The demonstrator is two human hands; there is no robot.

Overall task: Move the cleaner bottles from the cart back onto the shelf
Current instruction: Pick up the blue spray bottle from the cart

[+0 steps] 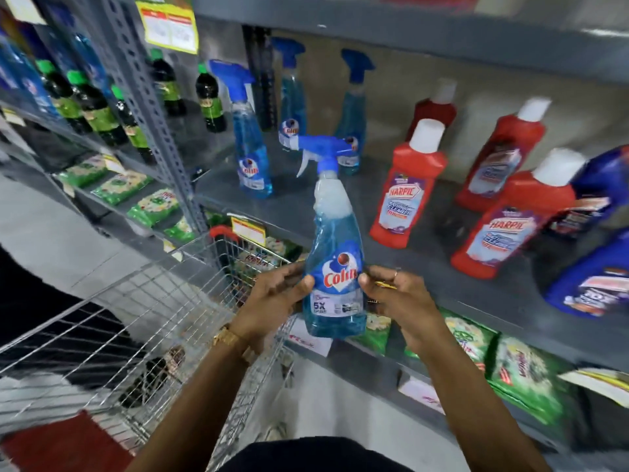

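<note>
A blue Colin spray bottle [335, 264] with a blue trigger head is upright in front of the grey shelf [306, 206]. My left hand [275, 298] grips its left side and my right hand [398, 298] grips its right side, both at label height. It hangs above the wire cart's [112, 335] far right corner. Three more Colin spray bottles [250, 141] stand on the shelf behind it. Inside the cart lies a dark bottle [149, 379], partly hidden by the mesh.
Red Harpic bottles [406, 189] and blue bottles [592, 277] stand on the shelf to the right. Dark green-capped bottles [211, 100] fill the left bay past a perforated upright post [149, 107]. Green packets [520, 373] lie on the shelf below.
</note>
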